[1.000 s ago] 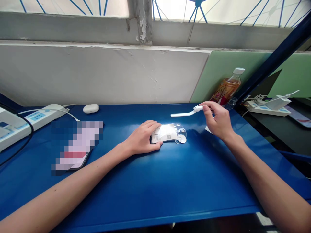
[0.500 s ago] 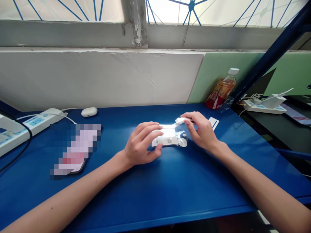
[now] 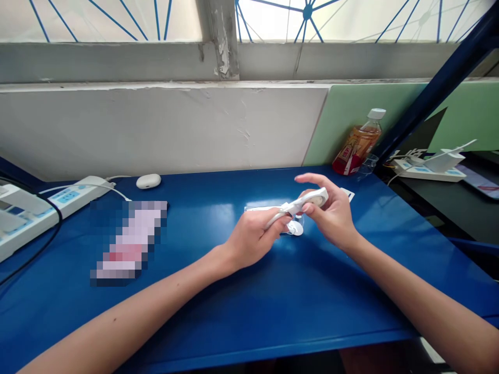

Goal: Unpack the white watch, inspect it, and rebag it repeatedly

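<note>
Both hands hold a slim white device (image 3: 316,197) raised above the blue table; it has a rounded oval end and a narrow cable-like part, and its exact kind is unclear. My left hand (image 3: 253,234) pinches the narrow part between thumb and fingers. At the oval end, my right hand (image 3: 331,210) grips with its thumb and bent fingers while the index finger sticks out. Beneath them lies a clear plastic packet (image 3: 295,227) with a round white piece inside, mostly covered by my left hand. A white card (image 3: 348,194) shows partly behind my right hand.
On the left are a blurred-out phone (image 3: 134,241), a white power strip (image 3: 68,200) with cables, and a white earbud case (image 3: 148,181). A drink bottle (image 3: 356,148) leans by the wall at the back right. The blue table (image 3: 249,317) ends at a front edge.
My left hand has moved right from over the packet and now grips the white device too. My right hand has lifted and turned it, oval end upward.
</note>
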`<state>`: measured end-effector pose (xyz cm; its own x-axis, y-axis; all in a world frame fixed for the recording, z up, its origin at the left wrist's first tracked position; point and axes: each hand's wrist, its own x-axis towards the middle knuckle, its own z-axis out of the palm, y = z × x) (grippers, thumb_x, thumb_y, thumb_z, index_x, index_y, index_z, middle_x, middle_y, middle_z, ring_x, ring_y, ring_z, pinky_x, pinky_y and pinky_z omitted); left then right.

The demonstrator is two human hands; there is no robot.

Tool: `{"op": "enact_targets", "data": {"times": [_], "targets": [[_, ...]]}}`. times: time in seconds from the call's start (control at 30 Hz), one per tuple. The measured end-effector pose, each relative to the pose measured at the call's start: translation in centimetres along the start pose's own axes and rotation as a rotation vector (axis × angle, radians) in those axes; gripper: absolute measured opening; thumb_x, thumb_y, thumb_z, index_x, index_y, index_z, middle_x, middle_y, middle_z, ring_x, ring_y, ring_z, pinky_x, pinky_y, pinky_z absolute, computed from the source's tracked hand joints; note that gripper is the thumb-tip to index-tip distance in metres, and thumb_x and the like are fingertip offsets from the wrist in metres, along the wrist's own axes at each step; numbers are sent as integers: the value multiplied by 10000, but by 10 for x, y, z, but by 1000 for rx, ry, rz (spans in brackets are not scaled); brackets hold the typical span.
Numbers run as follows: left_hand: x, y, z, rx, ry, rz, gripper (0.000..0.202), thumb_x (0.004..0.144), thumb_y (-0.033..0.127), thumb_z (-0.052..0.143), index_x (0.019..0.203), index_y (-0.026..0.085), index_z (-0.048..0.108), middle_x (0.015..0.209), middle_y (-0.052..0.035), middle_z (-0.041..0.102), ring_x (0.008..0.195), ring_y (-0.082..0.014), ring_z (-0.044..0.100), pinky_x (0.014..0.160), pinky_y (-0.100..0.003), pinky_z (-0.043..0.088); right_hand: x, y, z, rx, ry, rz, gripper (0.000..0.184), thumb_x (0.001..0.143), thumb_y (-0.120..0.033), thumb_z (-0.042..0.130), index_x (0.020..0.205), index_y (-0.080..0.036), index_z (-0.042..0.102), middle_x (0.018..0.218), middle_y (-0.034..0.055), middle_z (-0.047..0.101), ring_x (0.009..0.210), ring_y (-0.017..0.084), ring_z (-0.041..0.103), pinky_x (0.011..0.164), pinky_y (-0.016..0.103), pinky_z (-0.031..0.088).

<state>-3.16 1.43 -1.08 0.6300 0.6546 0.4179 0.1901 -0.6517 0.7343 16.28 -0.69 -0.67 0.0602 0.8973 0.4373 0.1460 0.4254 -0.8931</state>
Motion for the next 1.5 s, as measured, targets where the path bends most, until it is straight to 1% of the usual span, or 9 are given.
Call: {"op": "enact_targets", "data": {"times": [0.07, 0.13, 0.2, 0.27, 0.4, 0.5, 0.87, 1.33, 1.5], "targets": [[-7, 11, 9, -250, -8, -134, 408, 1045, 405, 371, 936, 167, 684, 792, -52, 722, 626, -146, 658, 645, -263, 507, 0, -1, 6, 178, -34, 113, 438, 762, -496, 782, 1115, -250, 697, 710, -23, 667, 555, 127, 571, 518, 256, 475], [-12, 18, 16, -502, -103, -259, 440, 1043, 462, 363, 1024, 143, 666, 771, -62, 715, 566, -139, 648, 589, -256, 513, 2, -1, 13, 289, -64, 231, 326, 808, -519, 731, 889, -203, 746, 680, -7, 656, 517, 101, 539, 490, 233, 458], [-11, 19, 20, -712, -156, -360, 463, 1010, 533, 426, 1054, 129, 648, 776, -79, 715, 578, -154, 666, 571, -260, 524, 7, -2, 22, 383, -75, 359, 395, 835, -572, 675, 805, -185, 746, 601, -3, 625, 490, 103, 531, 466, 228, 450], [-7, 15, 19, -888, -157, -431, 471, 965, 570, 513, 1030, 122, 644, 763, -80, 711, 596, -166, 680, 595, -273, 545, 17, -3, 31, 445, -112, 442, 399, 857, -575, 644, 843, -189, 747, 662, 18, 670, 573, 136, 602, 539, 244, 514], [3, 5, 8, -1167, -120, -533, 362, 988, 454, 547, 1037, 110, 649, 822, -94, 726, 699, -184, 720, 727, -315, 571, 46, -2, 46, 667, -315, 542, 444, 994, -524, 434, 956, -195, 730, 1090, 76, 748, 973, 176, 697, 889, 289, 554], [8, -1, 1, -1310, -107, -604, 285, 1029, 339, 485, 1059, 106, 645, 892, -120, 737, 818, -219, 741, 828, -375, 567, 61, 2, 56, 861, -423, 615, 494, 1044, -481, 287, 1066, -202, 694, 1028, 57, 768, 973, 160, 719, 933, 302, 547], [7, -9, 4, -1330, -154, -689, 395, 1045, 352, 440, 1050, 49, 692, 979, -181, 742, 937, -263, 735, 893, -386, 550, 50, 14, 49, 966, -434, 694, 389, 1048, -303, 275, 1235, -196, 599, 1098, 44, 756, 1001, 145, 726, 913, 272, 563], [7, -4, 2, -1300, -165, -721, 322, 1029, 292, 480, 1034, 45, 687, 1046, -216, 736, 946, -287, 739, 931, -451, 540, 51, 11, 37, 935, -461, 642, 681, 1023, -541, 146, 1215, -104, 632, 1248, 152, 698, 1094, 205, 691, 1003, 342, 518], [10, 5, 0, -1264, -144, -818, 382, 1056, 244, 383, 996, 24, 690, 1018, -215, 742, 905, -270, 750, 895, -423, 562, 51, 13, 35, 939, -511, 627, 630, 1033, -481, 177, 1203, -91, 641, 1267, 147, 692, 1152, 208, 668, 1069, 350, 469]]}}
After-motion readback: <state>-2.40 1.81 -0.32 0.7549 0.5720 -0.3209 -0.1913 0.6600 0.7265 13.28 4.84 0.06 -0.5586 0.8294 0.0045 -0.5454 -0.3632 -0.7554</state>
